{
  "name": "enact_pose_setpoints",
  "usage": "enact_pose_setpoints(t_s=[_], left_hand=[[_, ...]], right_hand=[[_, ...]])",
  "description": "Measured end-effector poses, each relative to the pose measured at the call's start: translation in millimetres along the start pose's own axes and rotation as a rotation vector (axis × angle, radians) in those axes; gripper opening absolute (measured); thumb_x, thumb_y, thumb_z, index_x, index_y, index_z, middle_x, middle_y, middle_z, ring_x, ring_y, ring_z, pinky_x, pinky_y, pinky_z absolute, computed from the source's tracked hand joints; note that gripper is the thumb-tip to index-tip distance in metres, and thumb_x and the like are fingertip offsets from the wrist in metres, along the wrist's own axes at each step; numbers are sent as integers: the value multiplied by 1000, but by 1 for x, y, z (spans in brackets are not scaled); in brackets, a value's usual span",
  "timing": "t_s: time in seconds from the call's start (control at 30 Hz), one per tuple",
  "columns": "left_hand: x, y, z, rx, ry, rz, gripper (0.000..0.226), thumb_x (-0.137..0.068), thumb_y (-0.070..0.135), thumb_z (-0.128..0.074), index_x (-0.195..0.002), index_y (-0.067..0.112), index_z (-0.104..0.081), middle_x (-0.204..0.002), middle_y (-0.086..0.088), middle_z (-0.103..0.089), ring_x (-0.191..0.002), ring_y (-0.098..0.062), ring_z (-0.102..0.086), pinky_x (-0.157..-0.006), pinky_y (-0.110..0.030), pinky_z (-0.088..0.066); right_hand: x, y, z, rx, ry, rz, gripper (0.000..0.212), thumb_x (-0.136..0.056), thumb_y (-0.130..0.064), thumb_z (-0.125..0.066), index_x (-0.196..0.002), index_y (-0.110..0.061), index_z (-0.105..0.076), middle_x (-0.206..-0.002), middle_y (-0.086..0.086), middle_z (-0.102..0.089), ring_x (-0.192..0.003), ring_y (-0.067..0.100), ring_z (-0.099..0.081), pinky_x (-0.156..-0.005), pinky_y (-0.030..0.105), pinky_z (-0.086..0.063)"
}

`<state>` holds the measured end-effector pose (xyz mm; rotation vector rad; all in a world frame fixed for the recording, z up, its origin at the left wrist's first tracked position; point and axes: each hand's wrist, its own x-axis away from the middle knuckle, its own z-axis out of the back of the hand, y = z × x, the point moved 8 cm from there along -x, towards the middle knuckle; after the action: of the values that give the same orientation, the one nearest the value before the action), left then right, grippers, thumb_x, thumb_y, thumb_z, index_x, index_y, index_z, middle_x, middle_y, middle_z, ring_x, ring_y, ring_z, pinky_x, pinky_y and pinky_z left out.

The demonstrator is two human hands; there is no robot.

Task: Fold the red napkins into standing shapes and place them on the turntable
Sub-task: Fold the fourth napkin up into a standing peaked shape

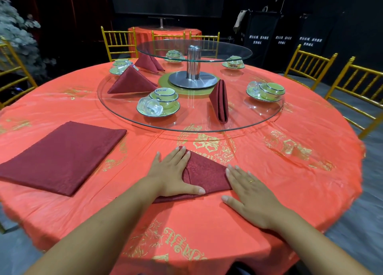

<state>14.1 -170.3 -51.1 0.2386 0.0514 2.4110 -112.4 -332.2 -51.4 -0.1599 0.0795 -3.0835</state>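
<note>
Partway through, by my reading. Three folded pieces already stand on the turntable (255,115): the right fold (219,102) upright on its edge near the rim, the left fold (132,81) as a broad tent, and the far fold (149,63) behind that, all set among cup sets (165,100) on the glass.

A fourth napkin (207,175) lies on the tabletop (300,191) at the near edge, just short of the turntable rim, folded down to a flat triangle-like shape with one flap creased over its left part. It is not yet standing. The left hand (174,175) lies flat on the napkin's left side, fingers straight and thumb stretched along the near edge, pressing, not gripping. The right hand (250,196) is spread flat too, palm down on the tabletop, its fingertips touching the napkin's right corner; it holds nothing.

At near left a flat pile (62,158) of the same dark red cloth waits untouched (one piece or several, I cannot tell).

So what is left, as I judge it: finish the creases on this napkin, stand it up, set it on the glass, then work through the pile
</note>
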Motion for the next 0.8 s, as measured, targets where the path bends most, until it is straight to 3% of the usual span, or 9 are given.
enact_pose_setpoints(t_s=[0.2,0.43,0.63,0.8], left_hand=[[-1,-1,-1,4,11,-4,138,-40,105,-16,-150,28,13,-157,10,22,-142,-5,24,-114,-58,10],[-1,0,-1,-5,40,0,136,-41,105,-13,-150,28,12,-158,10,20,-142,-5,23,-114,-59,8],[0,0,-1,-10,57,-4,135,-44,103,-15,-152,26,8,-159,9,17,-143,-5,21,-114,-58,8],[1,2,3,17,49,-36,137,-43,103,-21,-151,26,11,-159,6,19,-143,-7,21,-114,-59,10]], right_hand=[[-3,12,8,-61,56,-150,101,-70,-76,12,-152,-18,1,-159,-6,7,-143,6,15,-117,32,13],[-49,-40,35,-300,224,-75,67,-96,-54,-32,-149,-14,-22,-159,3,-15,-146,14,-7,-119,31,-4],[-79,-57,18,-285,43,-118,81,-92,-61,-31,-152,-13,-8,-160,3,-2,-147,14,4,-119,36,2],[-80,-55,14,-257,29,-120,81,-92,-60,-32,-152,-14,-3,-160,1,5,-146,13,9,-118,35,7]])
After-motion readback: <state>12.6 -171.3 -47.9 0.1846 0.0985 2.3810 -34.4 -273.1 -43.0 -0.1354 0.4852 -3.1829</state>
